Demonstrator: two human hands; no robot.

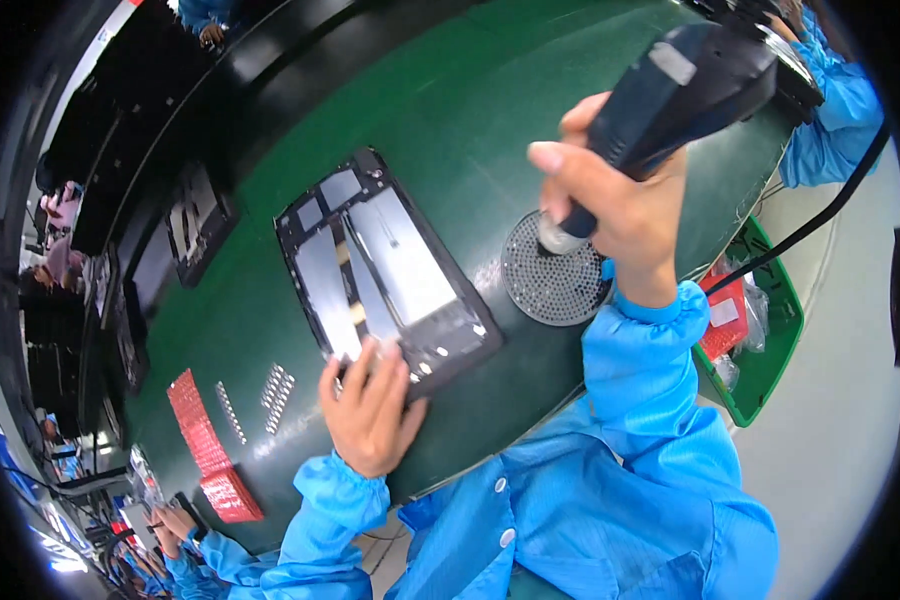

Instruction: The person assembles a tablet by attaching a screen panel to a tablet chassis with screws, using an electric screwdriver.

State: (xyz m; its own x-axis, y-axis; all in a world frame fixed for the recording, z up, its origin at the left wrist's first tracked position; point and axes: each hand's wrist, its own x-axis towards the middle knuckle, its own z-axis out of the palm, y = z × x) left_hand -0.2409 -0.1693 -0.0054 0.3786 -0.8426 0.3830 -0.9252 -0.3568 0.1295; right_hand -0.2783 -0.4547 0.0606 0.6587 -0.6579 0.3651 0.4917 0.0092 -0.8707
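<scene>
A black electric screwdriver point(660, 95) is gripped in my right hand point(620, 205), its pale nose pointing down. That nose is over a round grey screw plate point(555, 285) dotted with small holes; I cannot tell whether the two touch. To its left lies an opened tablet point(415, 255), showing silver battery panels and a dark frame. My left hand point(370, 405) rests its outstretched fingers on the tablet's near edge and grips nothing.
Small silver parts lie in rows point(277, 398) on the green table point(450, 100), beside red packing strips point(202, 425). Another opened tablet point(195, 225) is at the left. A green bin point(785, 325) with red packets and a black cable point(820, 222) are at the right. Co-workers' arms point(835, 110) show nearby.
</scene>
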